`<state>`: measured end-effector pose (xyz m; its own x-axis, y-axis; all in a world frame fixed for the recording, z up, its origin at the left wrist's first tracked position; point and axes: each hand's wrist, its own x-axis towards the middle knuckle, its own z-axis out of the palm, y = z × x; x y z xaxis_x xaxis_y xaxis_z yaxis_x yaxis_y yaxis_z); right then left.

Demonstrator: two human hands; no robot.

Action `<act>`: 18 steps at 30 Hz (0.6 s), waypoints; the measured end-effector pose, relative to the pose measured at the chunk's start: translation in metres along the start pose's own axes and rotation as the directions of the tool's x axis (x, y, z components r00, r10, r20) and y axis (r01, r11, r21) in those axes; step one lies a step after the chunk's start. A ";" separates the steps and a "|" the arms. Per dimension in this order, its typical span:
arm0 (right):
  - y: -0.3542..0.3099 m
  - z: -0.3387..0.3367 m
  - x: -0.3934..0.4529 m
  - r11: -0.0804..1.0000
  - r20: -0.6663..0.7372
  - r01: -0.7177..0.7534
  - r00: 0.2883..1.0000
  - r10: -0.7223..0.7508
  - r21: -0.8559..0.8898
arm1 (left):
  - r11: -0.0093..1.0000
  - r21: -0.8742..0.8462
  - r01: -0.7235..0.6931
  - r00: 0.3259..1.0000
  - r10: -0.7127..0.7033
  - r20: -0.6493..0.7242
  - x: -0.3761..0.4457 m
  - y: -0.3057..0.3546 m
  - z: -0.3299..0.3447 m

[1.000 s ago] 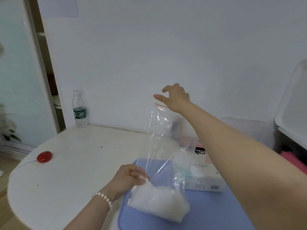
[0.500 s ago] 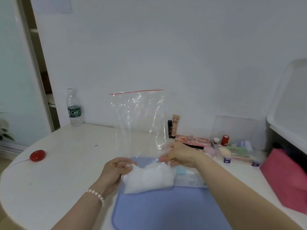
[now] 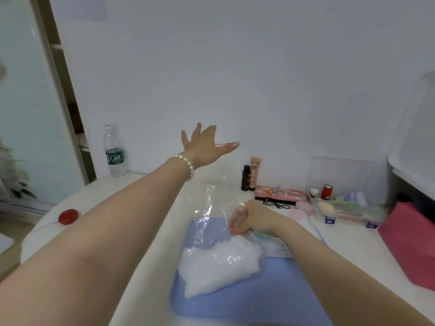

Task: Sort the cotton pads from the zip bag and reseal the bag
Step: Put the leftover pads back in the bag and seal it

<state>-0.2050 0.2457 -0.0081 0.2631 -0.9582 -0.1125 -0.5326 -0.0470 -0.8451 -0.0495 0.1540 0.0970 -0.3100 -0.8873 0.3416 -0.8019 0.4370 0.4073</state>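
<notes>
Left hand: the left hand is raised high at the far side of the table, fingers spread and straight, thumb pointing right; it meets the red zip strip at the top of the bag, though whether it pinches the strip cannot be told. A pearl bracelet sits on its wrist.
Right hand: the right hand is low, curled round a gathered fold of the plastic just above the pads, gripping it.
Zip bag: the clear zip bag stretches from the raised left hand down to the mat, its bottom resting there.
Cotton pads: the white cotton pads are heaped in the bottom of the bag, just near and left of the right hand.
Mat: a blue mat lies on the near part of the white table, under the bag.
Far left: a water bottle stands by the wall; a red round button with a cord lies near the left edge.
Far right: a dark small bottle and a BB cream tube stand upright beside each other, with a pink palette just right of them; further right is a clutter of small cosmetics too blurred to tell apart.
Right edge: a pink box stands at the table's right side.
</notes>
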 end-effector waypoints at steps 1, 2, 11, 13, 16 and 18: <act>-0.001 0.001 -0.002 1.000 0.022 0.003 1.000 -0.003 -0.006 | 1.000 0.030 0.004 0.999 -0.005 0.054 0.004 0.003 0.004; -0.002 0.002 -0.004 1.000 0.041 0.004 0.999 -0.003 -0.008 | 0.999 0.036 0.022 0.994 -0.026 0.110 0.008 0.004 0.010; 0.025 0.013 -0.012 0.960 -0.182 0.009 0.982 0.044 0.281 | 0.940 -0.321 0.115 0.986 -0.070 0.149 0.038 -0.018 0.025; 0.032 0.021 -0.012 0.955 -0.248 0.004 0.966 0.072 0.295 | 0.951 -0.297 0.084 0.994 -0.061 0.087 0.042 -0.022 0.019; 0.033 0.029 -0.017 0.969 -0.316 -0.001 0.945 0.082 0.248 | 0.973 -0.228 0.044 0.999 -0.042 0.014 0.044 -0.023 0.015; 0.031 0.029 -0.021 0.980 -0.280 -0.033 0.956 0.089 0.196 | 0.984 -0.180 0.015 1.000 -0.019 -0.023 0.040 -0.021 0.022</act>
<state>-0.2034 0.2731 -0.0469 -0.0213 -0.9991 -0.0360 -0.3728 0.0414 -0.9270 -0.0562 0.1066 0.0839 -0.2827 -0.8920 0.3528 -0.7018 0.4431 0.5578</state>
